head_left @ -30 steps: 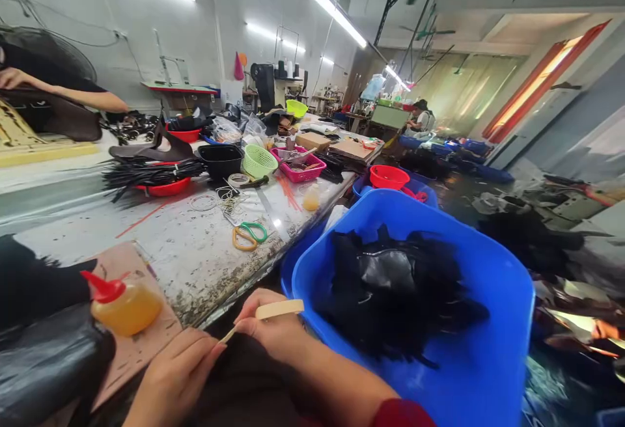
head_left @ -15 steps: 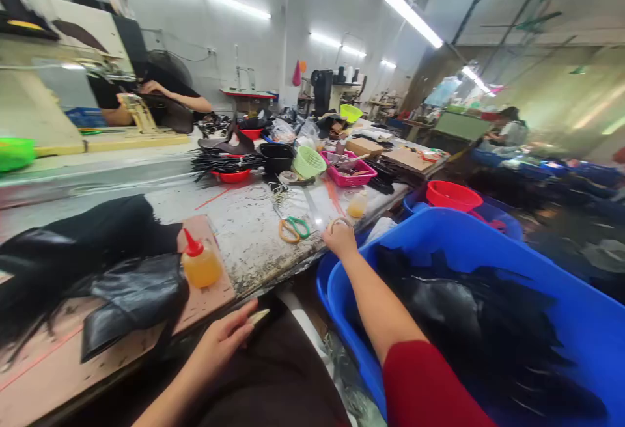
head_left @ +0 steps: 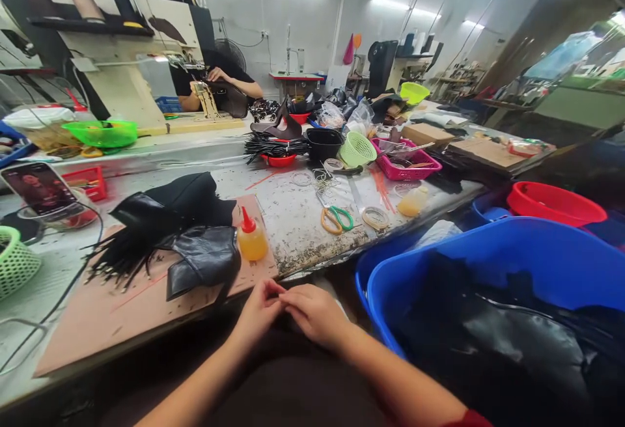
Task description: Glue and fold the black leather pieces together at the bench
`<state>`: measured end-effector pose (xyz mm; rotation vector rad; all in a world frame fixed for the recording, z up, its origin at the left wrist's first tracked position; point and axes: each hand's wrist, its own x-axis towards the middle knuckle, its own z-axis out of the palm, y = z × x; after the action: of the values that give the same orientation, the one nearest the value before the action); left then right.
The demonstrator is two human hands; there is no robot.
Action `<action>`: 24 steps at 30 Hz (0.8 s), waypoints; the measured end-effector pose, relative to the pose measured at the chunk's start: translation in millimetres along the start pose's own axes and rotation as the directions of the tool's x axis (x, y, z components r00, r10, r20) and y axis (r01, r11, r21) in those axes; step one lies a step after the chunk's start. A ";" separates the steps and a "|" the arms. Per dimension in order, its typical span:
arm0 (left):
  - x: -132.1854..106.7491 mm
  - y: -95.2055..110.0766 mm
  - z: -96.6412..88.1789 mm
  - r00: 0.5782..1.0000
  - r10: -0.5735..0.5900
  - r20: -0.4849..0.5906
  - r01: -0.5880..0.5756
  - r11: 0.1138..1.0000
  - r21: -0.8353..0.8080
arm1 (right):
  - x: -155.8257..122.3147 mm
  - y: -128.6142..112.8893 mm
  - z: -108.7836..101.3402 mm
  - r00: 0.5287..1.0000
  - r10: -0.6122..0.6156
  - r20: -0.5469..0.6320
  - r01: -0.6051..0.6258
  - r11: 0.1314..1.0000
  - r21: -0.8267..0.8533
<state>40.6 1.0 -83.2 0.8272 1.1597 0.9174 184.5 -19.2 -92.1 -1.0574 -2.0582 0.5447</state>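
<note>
My left hand (head_left: 260, 308) and my right hand (head_left: 315, 313) meet at the front edge of the table, fingertips pinched together. Whatever lies between them is hidden by the fingers. Just beyond, on a pinkish board (head_left: 97, 336), stand a glue bottle (head_left: 252, 242) with a red nozzle and yellow contents, and black leather pieces (head_left: 208, 254) with a bundle of thin black strips (head_left: 129, 248). A roll of tape (head_left: 375, 217) lies flat on the table to the right, beside scissors (head_left: 336, 220) with one orange and one green handle.
At right, a large blue tub (head_left: 390, 284) holds black material, with a red basin (head_left: 556, 202) behind it. Baskets, including a pink one (head_left: 407, 170), stand farther back. A phone (head_left: 39, 187) leans at left. Across the table, another person's hands (head_left: 219, 75) work at a sewing machine.
My right hand has let go of the tape roll and come back to my left hand, which held a small pale piece. The view has swung left.
</note>
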 end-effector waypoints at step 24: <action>-72.9 -36.5 -153.8 0.921 -0.214 -0.326 0.268 0.955 0.129 | 150.1 105.1 14.0 0.907 0.340 0.246 -0.322 0.940 -0.112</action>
<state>-114.2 -69.8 -119.9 0.6701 1.5952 0.7644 169.5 163.4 -105.6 -1.4588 -2.1459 0.8285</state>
